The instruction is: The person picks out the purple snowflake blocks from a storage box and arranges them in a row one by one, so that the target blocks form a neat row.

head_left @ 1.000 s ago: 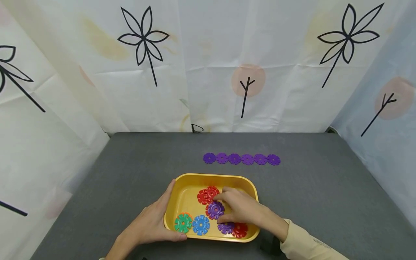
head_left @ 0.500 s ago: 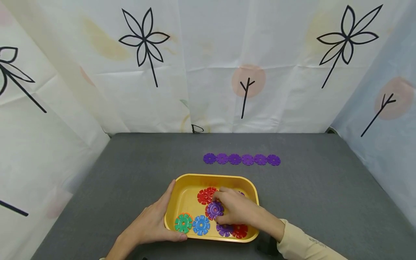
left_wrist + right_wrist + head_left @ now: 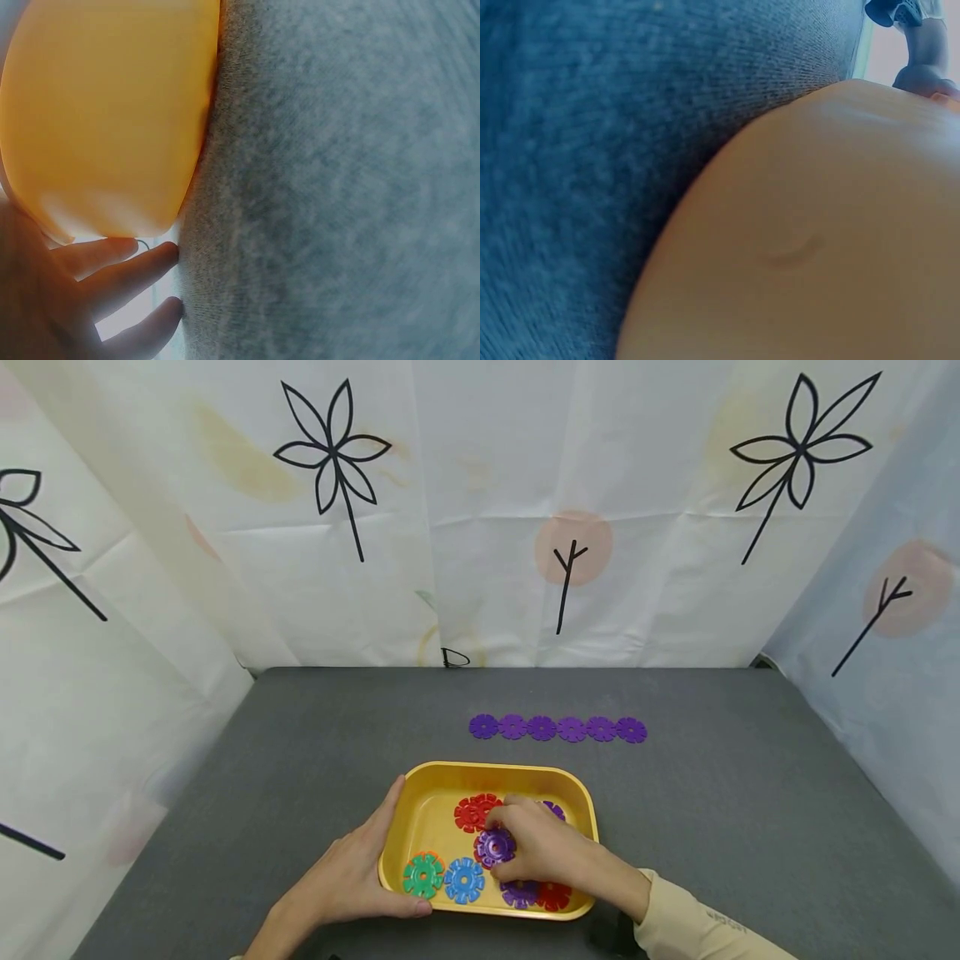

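My left hand [image 3: 348, 868] holds the left end of a yellow tray [image 3: 427, 797], its thumb along the near rim. In the left wrist view, fingers [image 3: 127, 281] lie against the tray's outer wall. Inside the tray, my right hand [image 3: 543, 843] has its thumb and fingers about a purple snowflake disc [image 3: 495, 847], which overlaps a red one. Red discs [image 3: 476, 812] lie just beyond it. Nearer are a green disc [image 3: 423, 875] over an orange one, a blue disc [image 3: 464, 881], another purple disc [image 3: 520, 894] and a red disc [image 3: 555, 896]. My right hand hides part of the tray floor.
Beyond the tray, a straight row of purple snowflake discs [image 3: 542, 727] lies on the grey tabletop [image 3: 360, 718]. White cloth with plant drawings [image 3: 480, 527] hangs behind the table and along both sides.
My right hand has shifted slightly left, its fingers drawing in around the purple disc. More of a purple disc behind that hand now shows. The left hand and tray stay put.
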Motion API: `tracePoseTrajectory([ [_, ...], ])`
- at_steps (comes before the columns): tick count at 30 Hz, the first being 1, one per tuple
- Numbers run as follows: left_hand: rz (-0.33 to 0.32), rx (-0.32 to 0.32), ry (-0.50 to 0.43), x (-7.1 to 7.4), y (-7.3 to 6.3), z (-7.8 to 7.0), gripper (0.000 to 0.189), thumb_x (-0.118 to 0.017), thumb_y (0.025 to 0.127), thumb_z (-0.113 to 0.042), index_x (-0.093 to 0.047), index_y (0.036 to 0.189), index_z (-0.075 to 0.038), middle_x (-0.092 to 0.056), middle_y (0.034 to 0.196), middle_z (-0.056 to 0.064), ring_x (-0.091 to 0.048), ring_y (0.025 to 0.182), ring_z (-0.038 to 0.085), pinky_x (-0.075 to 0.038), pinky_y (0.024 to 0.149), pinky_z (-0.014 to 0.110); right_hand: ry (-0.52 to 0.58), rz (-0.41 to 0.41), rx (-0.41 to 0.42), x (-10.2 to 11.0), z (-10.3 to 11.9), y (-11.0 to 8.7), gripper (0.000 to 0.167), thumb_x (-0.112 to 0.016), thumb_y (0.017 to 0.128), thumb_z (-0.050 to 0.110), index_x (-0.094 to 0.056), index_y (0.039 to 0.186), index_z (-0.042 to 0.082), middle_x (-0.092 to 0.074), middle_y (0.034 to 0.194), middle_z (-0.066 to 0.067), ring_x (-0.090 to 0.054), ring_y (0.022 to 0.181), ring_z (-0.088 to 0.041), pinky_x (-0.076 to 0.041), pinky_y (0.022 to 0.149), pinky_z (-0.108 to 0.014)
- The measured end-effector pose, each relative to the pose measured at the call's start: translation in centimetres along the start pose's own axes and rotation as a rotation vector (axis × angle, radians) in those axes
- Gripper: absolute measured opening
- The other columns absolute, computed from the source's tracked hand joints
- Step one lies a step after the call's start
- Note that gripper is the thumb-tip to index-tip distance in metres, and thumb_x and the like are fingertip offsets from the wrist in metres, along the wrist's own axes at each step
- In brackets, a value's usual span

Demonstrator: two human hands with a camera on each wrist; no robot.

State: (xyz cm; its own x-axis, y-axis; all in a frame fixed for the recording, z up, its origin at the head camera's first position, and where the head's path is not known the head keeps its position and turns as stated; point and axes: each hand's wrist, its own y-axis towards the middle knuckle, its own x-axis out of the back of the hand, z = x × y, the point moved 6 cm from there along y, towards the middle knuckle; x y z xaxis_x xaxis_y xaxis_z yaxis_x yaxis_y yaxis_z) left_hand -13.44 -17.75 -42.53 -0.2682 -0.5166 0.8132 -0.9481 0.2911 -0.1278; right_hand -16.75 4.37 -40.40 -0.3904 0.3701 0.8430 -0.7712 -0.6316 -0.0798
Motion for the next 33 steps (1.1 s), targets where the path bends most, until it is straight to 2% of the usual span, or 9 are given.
tracePoseTrajectory([
  [6, 0.022, 0.011, -0.011, -0.2, 0.0, 0.0, 0.141, -0.084, 0.062, -0.074, 0.006, 0.165, -0.035, -0.044, 0.159, 0.006, -0.062, 0.109, 0.014, -0.057, 0.085, 0.035, 0.035, 0.017, -0.015, -0.1, 0.0, -0.3, 0.049, -0.088, 0.072, 0.022, -0.074, 0.117, 0.007, -0.061, 0.099, 0.000, -0.049, 0.083, -0.006, -0.049, 0.076, -0.021],
  [12, 0.007, -0.002, -0.010, -0.1, 0.0, 0.1, 0.143, -0.084, 0.061, -0.074, 0.003, 0.166, -0.030, -0.046, 0.158, 0.006, -0.062, 0.106, 0.012, -0.056, 0.083, 0.032, 0.053, -0.027, 0.036, 0.6, 0.0, -0.4, 0.048, -0.088, 0.072, 0.018, -0.075, 0.116, 0.006, -0.056, 0.096, 0.000, -0.045, 0.080, -0.006, -0.043, 0.071, -0.019],
  [19, 0.011, -0.006, -0.013, -0.2, 0.0, 0.1, 0.141, -0.084, 0.062, -0.073, 0.005, 0.165, -0.035, -0.047, 0.157, 0.006, -0.062, 0.105, 0.013, -0.056, 0.083, 0.032, 0.060, -0.084, 0.089, 1.4, -0.1, -0.3, 0.044, -0.083, 0.073, 0.018, -0.075, 0.114, 0.006, -0.053, 0.092, 0.002, -0.042, 0.073, -0.003, -0.038, 0.062, -0.017],
  [23, 0.000, -0.016, -0.010, -0.1, 0.0, 0.1, 0.141, -0.085, 0.062, -0.072, 0.005, 0.164, -0.037, -0.050, 0.154, 0.005, -0.061, 0.102, 0.011, -0.056, 0.082, 0.031, 0.063, -0.079, 0.093, 1.7, -0.2, -0.3, 0.042, -0.083, 0.076, 0.019, -0.075, 0.115, 0.006, -0.053, 0.091, 0.002, -0.042, 0.074, -0.004, -0.037, 0.063, -0.017],
  [27, 0.000, -0.019, -0.013, -0.1, 0.0, 0.2, 0.141, -0.085, 0.062, -0.072, 0.004, 0.165, -0.035, -0.049, 0.154, 0.004, -0.061, 0.102, 0.011, -0.056, 0.081, 0.030, 0.069, -0.099, 0.078, 2.8, -0.5, -0.6, 0.044, -0.083, 0.079, 0.020, -0.074, 0.119, 0.003, -0.055, 0.093, 0.000, -0.043, 0.076, -0.007, -0.038, 0.064, -0.018],
  [33, 0.008, -0.009, -0.024, -0.2, 0.0, 0.1, 0.142, -0.086, 0.062, -0.071, 0.004, 0.165, -0.033, -0.049, 0.154, 0.004, -0.061, 0.101, 0.010, -0.056, 0.080, 0.028, 0.060, -0.175, 0.060, 5.2, -1.5, -1.3, 0.041, -0.082, 0.081, 0.017, -0.073, 0.118, 0.003, -0.059, 0.100, -0.004, -0.050, 0.079, -0.012, -0.045, 0.063, -0.017],
])
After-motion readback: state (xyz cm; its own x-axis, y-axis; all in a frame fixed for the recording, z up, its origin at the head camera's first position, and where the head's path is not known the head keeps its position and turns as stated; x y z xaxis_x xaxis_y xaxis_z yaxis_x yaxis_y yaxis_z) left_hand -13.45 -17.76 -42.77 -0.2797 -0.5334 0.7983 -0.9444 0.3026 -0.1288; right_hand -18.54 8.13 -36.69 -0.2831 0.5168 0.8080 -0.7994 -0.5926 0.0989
